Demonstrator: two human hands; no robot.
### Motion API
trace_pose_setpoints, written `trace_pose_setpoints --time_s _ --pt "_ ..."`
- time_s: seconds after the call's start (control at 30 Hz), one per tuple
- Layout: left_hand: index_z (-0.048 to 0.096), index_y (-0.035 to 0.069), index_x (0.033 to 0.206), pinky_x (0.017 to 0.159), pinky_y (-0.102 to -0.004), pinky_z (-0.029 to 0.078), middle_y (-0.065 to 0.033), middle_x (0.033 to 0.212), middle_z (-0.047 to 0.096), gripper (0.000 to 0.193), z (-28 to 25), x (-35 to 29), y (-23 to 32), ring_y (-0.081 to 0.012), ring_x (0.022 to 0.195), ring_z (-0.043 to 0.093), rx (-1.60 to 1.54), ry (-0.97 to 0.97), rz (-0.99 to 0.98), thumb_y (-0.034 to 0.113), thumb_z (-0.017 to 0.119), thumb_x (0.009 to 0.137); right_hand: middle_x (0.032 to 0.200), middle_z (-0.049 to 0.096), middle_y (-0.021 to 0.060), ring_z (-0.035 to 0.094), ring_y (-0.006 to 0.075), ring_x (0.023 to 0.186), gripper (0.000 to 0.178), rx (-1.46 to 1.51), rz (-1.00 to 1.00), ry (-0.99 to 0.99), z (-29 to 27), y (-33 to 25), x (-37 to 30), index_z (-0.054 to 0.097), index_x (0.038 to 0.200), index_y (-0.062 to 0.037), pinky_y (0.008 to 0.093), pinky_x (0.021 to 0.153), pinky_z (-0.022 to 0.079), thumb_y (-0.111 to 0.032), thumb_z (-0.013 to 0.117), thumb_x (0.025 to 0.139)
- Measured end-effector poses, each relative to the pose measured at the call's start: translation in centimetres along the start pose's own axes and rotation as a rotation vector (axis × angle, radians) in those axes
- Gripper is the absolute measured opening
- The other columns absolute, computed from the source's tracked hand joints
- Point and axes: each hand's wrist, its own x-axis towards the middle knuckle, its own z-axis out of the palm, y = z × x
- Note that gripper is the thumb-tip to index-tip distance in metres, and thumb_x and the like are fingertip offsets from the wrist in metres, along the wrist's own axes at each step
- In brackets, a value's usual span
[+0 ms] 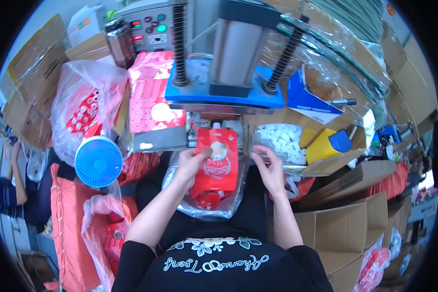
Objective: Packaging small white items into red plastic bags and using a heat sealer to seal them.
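Observation:
A red spout pouch point(224, 168) with a pale round patch lies upright before me, its white spout point(216, 126) toward the press. My left hand point(193, 165) pinches the pouch near its left edge, thumb over the front. Nothing shows in my right hand point(269, 165), which hovers right of the pouch with fingers slightly curled and apart, beside a clear tray of small white plastic pieces point(281, 138). Below the pouch, a clear plastic bag point(231, 207) with more red pouches point(209, 199) rests at my lap. Directly beyond stands a press with a blue plate point(224, 97).
Pink-red pouches point(153, 92) are stacked left of the press. A blue fan point(98, 161) and a bag of spouted pouches point(85, 114) stand farther left. Cardboard boxes point(336, 228) fill the right. A control box point(153, 29) sits behind; another person point(7, 194) is at far left.

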Motion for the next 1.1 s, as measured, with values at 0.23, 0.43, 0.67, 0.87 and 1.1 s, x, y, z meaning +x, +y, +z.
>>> trace_pose_setpoints --time_s 0.23,0.43,0.67,0.87,1.1 --pt "0.067 -0.003 0.105 0.080 -0.0307 0.053 -0.0084 0.100 0.070 0.019 0.3 4.1 -1.5 -0.0172 0.091 0.067 -0.203 -0.075 0.028 0.006 0.066 0.088 0.107 0.066 0.0190 0.065 0.0352 0.100 0.025 -0.497 -0.112 0.258 -5.1 2.3 0.6 0.065 0.111 -0.0034 0.0400 0.085 0.052 -0.014 0.065 0.088" --pt "0.067 0.001 0.102 0.055 -0.0216 0.048 -0.0048 0.092 0.069 0.020 -5.8 5.3 2.3 -0.0090 0.079 0.064 0.259 -0.098 0.027 0.019 0.063 0.094 0.104 0.058 0.0124 0.056 0.0341 0.103 0.034 -0.807 -0.026 0.314 -4.6 5.0 2.4 0.063 0.111 -0.0110 0.0439 0.079 0.053 -0.016 0.070 0.078" --pt "0.046 0.004 0.139 0.109 -0.0507 0.028 -0.0168 0.142 0.047 0.058 -8.9 12.3 9.7 -0.0313 0.136 0.039 1.360 0.416 0.458 0.027 0.065 0.090 0.099 0.055 0.0089 0.053 0.0298 0.099 0.029 -0.813 -0.176 0.324 -2.4 7.0 2.0 0.058 0.102 -0.0092 0.0399 0.073 0.051 -0.016 0.071 0.076" --pt "0.039 0.006 0.146 0.118 -0.0514 0.011 -0.0094 0.153 0.037 0.060 -8.3 10.4 8.5 -0.0288 0.146 0.024 1.839 0.379 0.456 0.029 0.053 0.092 0.101 0.055 0.0085 0.052 0.0282 0.107 0.024 -0.697 -0.282 0.467 -1.3 6.8 1.7 0.057 0.099 -0.0085 0.0423 0.085 0.044 -0.020 0.069 0.082" --pt "0.038 -0.002 0.145 0.119 -0.0426 0.016 -0.0207 0.152 0.035 0.059 -8.6 7.9 6.8 -0.0320 0.143 0.030 1.680 0.705 0.690 0.035 0.046 0.100 0.096 0.059 0.0045 0.055 0.0234 0.104 0.020 -0.642 -0.338 0.544 -1.7 5.7 1.4 0.058 0.099 -0.0098 0.0418 0.094 0.035 -0.016 0.068 0.084"
